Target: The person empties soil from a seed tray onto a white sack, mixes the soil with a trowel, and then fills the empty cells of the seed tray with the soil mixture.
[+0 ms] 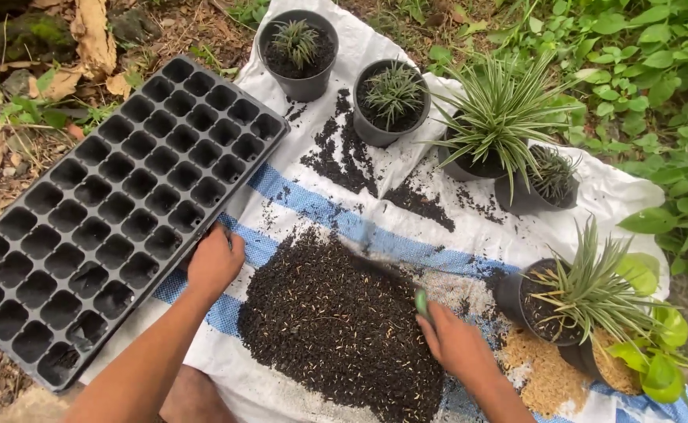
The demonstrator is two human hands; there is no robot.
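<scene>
Seed tray edge is gripped by left hand; green-handled tool is held by right hand at soil pile. All cells unfilled.

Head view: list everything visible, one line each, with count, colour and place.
Seed tray: one, black, empty cells, left, partly on the sheet.
Woven sheet: one, white with blue stripes, spread on the ground.
Soil pile: one, dark, centre of the sheet.
Potted plants: about six, dark pots, spiky green leaves, top and right.
Husk pile: one, tan, lower right.
Green tool: one, mostly hidden, at the right hand.
Left hand: at the tray's edge.
Right hand: over the soil, grip closed on the green tool.
</scene>
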